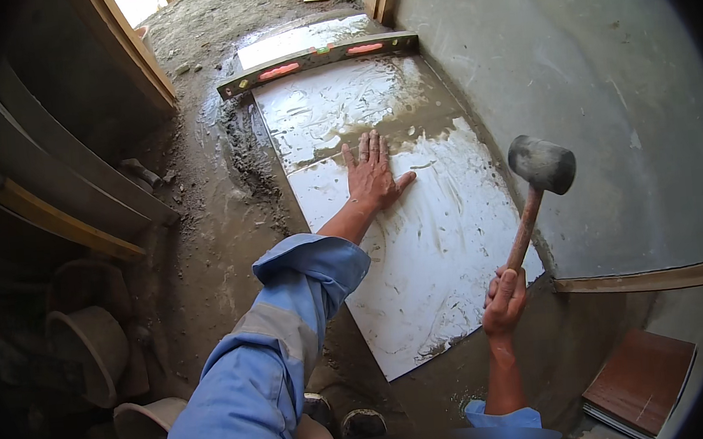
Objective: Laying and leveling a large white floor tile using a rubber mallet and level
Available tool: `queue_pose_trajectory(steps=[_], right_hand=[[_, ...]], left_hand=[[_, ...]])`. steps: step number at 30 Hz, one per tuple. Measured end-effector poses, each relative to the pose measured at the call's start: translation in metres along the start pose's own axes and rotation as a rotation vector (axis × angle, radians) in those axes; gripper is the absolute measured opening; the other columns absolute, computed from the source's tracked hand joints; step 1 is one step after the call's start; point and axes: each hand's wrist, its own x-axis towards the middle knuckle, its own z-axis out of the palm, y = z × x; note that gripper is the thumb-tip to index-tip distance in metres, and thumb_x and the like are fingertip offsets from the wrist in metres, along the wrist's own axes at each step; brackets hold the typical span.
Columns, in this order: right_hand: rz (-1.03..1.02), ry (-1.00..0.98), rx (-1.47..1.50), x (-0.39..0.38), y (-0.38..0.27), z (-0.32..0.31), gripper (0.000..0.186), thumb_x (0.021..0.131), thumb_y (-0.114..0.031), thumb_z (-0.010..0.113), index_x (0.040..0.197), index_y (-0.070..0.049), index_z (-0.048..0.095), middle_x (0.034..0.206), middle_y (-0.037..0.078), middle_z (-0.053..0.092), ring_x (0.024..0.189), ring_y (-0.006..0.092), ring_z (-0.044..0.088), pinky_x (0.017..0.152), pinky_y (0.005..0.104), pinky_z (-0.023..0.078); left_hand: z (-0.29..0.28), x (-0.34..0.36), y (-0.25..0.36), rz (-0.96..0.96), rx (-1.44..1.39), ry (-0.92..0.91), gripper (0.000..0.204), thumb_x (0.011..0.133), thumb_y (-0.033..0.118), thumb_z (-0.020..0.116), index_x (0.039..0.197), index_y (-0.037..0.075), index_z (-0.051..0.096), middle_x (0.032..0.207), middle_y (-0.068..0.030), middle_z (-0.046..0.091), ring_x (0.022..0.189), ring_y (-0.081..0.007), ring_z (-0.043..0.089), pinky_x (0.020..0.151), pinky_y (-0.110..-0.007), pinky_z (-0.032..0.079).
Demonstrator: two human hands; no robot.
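Observation:
My left hand (377, 178) lies flat, fingers apart, on a white floor tile (410, 281) smeared with wet grey cement, near its seam with the tile beyond (306, 112). My right hand (504, 300) grips the wooden handle of a mallet (540, 165) with a black rubber head, raised over the near tile's right side. A long spirit level (381, 45) with red grips rests across the tiles toward the far end, where another white tile (300, 35) lies.
A grey wall (570, 62) runs along the right. Wet mortar (248, 170) borders the tiles on the left, where long boards (53, 210), a hammer-like tool (143, 174) and buckets (90, 356) sit. Brown tiles (638, 383) are stacked at lower right. A wooden doorframe (149, 62) stands at upper left.

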Motion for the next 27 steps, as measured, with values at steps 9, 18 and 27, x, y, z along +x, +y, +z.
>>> queue_pose_trajectory(steps=[9,18,27], right_hand=[[-0.042,-0.105,-0.639,0.064,0.054,0.066,0.046,0.108,-0.043,0.041,0.098,0.0,0.051,0.078,0.032,0.064,0.078,0.054,0.062,0.065,0.0583,0.046],[-0.1,-0.055,-0.173,0.047,-0.009,0.047,0.042,0.109,-0.039,0.044,0.091,-0.002,0.053,0.061,0.009,0.052,0.054,0.0207,0.052,0.052,0.0361,0.041],[-0.074,-0.15,-0.632,0.055,0.044,0.049,0.045,0.108,-0.045,0.04,0.1,-0.001,0.049,0.076,0.032,0.065,0.077,0.0543,0.065,0.065,0.0622,0.048]], left_hand=[[-0.001,0.01,0.001,0.012,-0.019,0.036,0.1,0.094,0.073,0.041,0.161,0.001,0.021,0.171,-0.014,0.014,0.159,-0.0311,0.004,0.121,-0.064,-0.009],[0.002,0.007,-0.009,-0.009,-0.016,0.002,0.094,0.097,0.069,0.04,0.162,0.004,0.021,0.172,-0.011,0.012,0.159,-0.0312,0.004,0.122,-0.064,-0.008],[-0.001,0.011,-0.003,0.002,-0.035,0.012,0.083,0.1,0.06,0.04,0.161,0.005,0.025,0.171,-0.0105,0.014,0.158,-0.0329,0.006,0.122,-0.064,-0.007]])
